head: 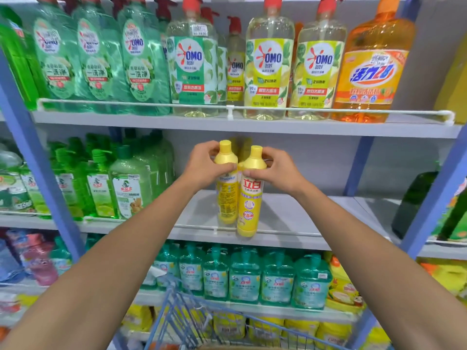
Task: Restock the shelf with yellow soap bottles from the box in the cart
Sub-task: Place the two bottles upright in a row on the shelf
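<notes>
Head view: left hand [202, 164] grips one yellow soap bottle [225, 188], right hand [275, 170] grips another bottle [249, 200], side by side at the middle shelf [303, 223].

Shelf [316, 215] offers room right of the yellow bottles [249, 205]; green bottles [126, 188] block the left.

Left hand [202, 164], right hand [276, 170] grip bottles [249, 208] (yellow).

One head-worn wide-angle view faces the shelf [290, 213] straight on from near, the cart [174, 314] at its bottom edge.
</notes>
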{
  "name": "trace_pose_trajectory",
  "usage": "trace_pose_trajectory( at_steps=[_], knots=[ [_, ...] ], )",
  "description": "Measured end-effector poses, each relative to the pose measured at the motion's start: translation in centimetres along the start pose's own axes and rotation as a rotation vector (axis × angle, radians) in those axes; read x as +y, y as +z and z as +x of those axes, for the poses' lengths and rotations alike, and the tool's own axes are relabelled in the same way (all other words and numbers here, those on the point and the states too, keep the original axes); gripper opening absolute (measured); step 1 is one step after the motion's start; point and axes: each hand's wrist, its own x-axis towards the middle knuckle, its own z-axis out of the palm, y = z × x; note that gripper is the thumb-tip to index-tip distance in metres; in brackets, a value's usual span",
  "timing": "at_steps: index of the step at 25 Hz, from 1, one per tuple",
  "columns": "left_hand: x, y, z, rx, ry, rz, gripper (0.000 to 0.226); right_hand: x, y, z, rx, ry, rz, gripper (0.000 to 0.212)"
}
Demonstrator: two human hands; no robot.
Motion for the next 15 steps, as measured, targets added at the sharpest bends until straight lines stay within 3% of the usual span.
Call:
trace_pose_trajectory(
  at_steps=[15],
  knots=[
    [-5.7, 2.4, 0.9, 0.046, -0.09, 0.034, 0.044, 3.9, 3.9, 1.8, -0.005, 0.099, -0.048, 0.053]
  ],
)
